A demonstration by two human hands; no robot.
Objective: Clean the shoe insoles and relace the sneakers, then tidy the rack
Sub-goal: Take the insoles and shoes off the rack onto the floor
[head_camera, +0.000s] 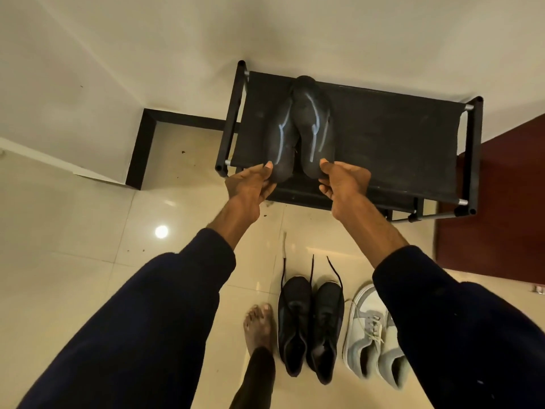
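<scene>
Two dark insoles with pale blue lines lie side by side on the top shelf of the black shoe rack (383, 137). My left hand (250, 184) pinches the heel end of the left insole (280, 143). My right hand (345, 181) pinches the heel end of the right insole (312, 131). On the floor below stand a pair of black sneakers (309, 326) with loose laces, and a grey and white pair (371, 329) to their right.
The rack stands against a cream wall, with a dark red door (507, 219) at its right. Dirt specks dot the glossy tiles left of the rack. My bare foot (258, 326) stands left of the black sneakers. A black-edged wall corner (141, 152) juts out at left.
</scene>
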